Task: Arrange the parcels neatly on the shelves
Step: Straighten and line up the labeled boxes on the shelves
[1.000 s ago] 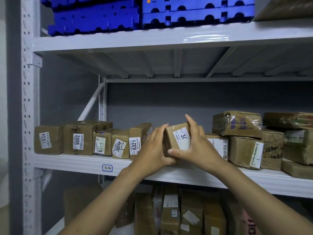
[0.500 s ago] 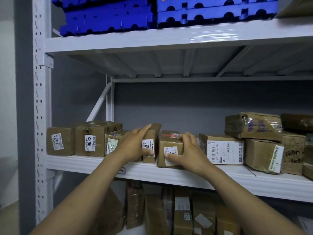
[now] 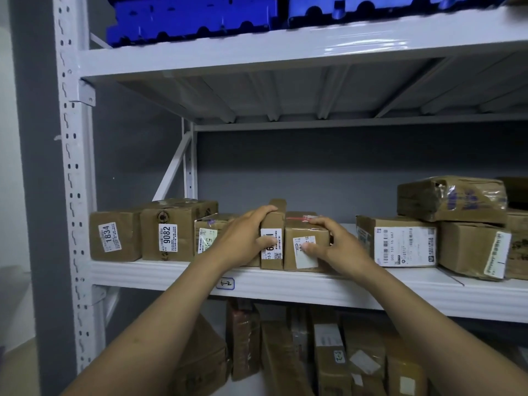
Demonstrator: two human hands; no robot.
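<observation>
My right grip is clasped on the small box, fingers hooked over its top edge and thumb pressed on the white label on its front. The box stands on the shelf, above and right of the 6-2 tag. Its left side is touching, or all but touching, the narrow box. My left grip is clenched on that narrow box, just above and right of the tag, fingers over the top and thumb across the label. I judge it is there to steady the box upright.

The small box looks light and stiff to me: taped cardboard with square corners and no sag. The tape looks glossy, so a hold on the top alone could slip. Top edge plus front face gives better purchase, and a low push on the front should slide it rather than tip it. The narrow box is tall for its footprint and may topple sideways if released carelessly.

Further right of the tag, a gap parts the small box from the barcode box. Above and left of the tag, the 9082 box sits in a tidy run. Next I would square the fronts to the shelf lip.
</observation>
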